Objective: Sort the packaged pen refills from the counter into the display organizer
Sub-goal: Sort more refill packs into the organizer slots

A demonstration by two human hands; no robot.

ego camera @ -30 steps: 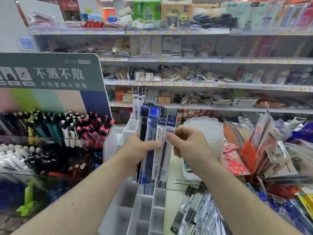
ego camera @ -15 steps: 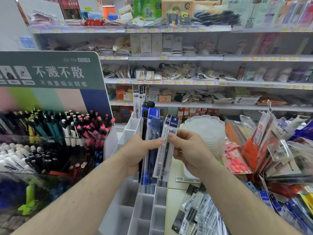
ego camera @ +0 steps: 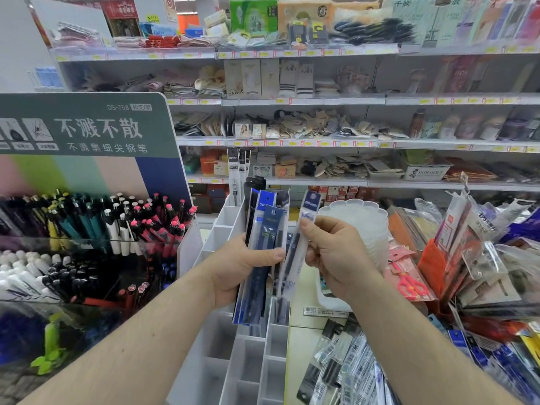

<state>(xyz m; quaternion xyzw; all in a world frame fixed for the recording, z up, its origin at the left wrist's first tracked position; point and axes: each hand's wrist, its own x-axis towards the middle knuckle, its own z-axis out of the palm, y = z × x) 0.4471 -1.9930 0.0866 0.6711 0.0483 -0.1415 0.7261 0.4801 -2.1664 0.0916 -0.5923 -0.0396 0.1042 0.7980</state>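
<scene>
Left hand: our fingers clasp a bundle of refill packs, upright above the organizer. Right hand: our fingers pinch one pack, just right of the bundle. More packs lie on the desk, below our right fingers.

the refill packs in the left hand and the single pack pinched by the right hand are thin, glossy clear plastic sleeves with printed blue paper headers. the display organizer looks like smooth, matt pale grey plastic, and the worktop has a smooth, faintly shiny cream surface. the loose packs lying on it are shiny film too, and the sign board looks like matt printed card.
</scene>
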